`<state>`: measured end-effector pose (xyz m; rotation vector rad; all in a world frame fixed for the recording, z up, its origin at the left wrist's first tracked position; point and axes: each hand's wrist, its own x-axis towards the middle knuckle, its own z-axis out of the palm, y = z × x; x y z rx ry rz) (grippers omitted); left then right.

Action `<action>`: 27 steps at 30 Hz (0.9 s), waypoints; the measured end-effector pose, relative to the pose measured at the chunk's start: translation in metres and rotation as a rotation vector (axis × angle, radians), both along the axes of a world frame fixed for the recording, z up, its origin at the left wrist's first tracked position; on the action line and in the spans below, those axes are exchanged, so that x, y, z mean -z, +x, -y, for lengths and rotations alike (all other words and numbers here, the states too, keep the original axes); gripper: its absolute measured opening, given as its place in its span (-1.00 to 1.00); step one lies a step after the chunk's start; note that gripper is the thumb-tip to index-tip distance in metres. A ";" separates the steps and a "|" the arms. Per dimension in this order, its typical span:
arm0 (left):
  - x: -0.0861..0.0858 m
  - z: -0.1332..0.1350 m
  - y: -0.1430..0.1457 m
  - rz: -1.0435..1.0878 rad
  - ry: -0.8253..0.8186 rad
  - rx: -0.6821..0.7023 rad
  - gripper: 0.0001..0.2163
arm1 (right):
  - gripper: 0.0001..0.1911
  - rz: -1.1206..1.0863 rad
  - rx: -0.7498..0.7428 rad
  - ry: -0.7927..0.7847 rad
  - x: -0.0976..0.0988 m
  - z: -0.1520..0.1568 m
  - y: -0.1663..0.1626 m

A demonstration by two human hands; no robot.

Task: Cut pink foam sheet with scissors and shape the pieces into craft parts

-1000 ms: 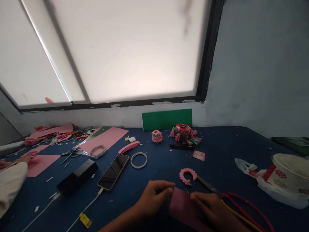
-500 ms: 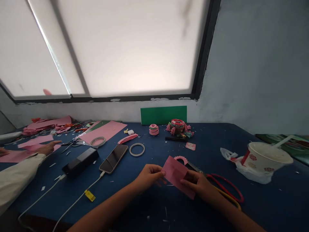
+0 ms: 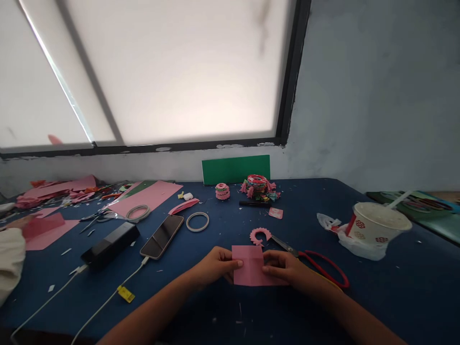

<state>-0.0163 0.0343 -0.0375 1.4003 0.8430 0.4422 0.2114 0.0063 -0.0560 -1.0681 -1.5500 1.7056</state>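
A creased piece of pink paper point(image 3: 249, 268) is held up between my two hands. My left hand point(image 3: 219, 266) pinches its left edge, thumb in front. On the right side, my right hand point(image 3: 282, 268) grips the paper with its thumb across the front and the other fingers partly hidden behind. Just beyond lies a curved pink paper strip with a toothed edge point(image 3: 257, 235). Scissors with red and yellow handles point(image 3: 309, 256) lie beside my right hand, partly covered by it, with the blades pointing toward the strip.
A phone point(image 3: 161, 237) on a cable, a black box-shaped device point(image 3: 109, 245) and a tape roll point(image 3: 197, 222) lie to the left. Behind stand paper ring stacks point(image 3: 222, 191) and a green board point(image 3: 235, 169). A drink cup point(image 3: 379, 225) is right; a co-worker's sleeve point(image 3: 10, 263) far left.
The pink paper has turned from a slant to nearly level, and both hands have shifted with it. The view has swung slightly right. At far left, the co-worker's hand has drawn back leftward.
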 end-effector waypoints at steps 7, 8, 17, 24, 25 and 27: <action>0.011 -0.005 -0.001 0.019 0.085 -0.116 -0.58 | -0.63 0.023 0.092 0.031 0.008 -0.003 0.003; 0.013 -0.005 -0.001 0.025 0.090 -0.118 -0.58 | -0.64 0.035 0.087 0.034 0.008 -0.003 0.002; 0.015 -0.003 0.004 0.108 0.143 -0.168 -0.60 | -0.64 0.195 0.049 0.084 0.001 -0.001 0.001; 0.009 -0.002 0.002 0.129 0.146 -0.229 -0.65 | -0.67 0.194 0.030 0.164 0.001 0.001 0.000; 0.009 -0.001 0.003 0.124 0.136 -0.228 -0.64 | -0.67 0.191 0.032 0.168 0.001 0.001 0.000; 0.008 0.000 0.003 0.102 0.106 -0.205 -0.65 | -0.66 0.193 0.037 0.174 0.000 0.002 -0.001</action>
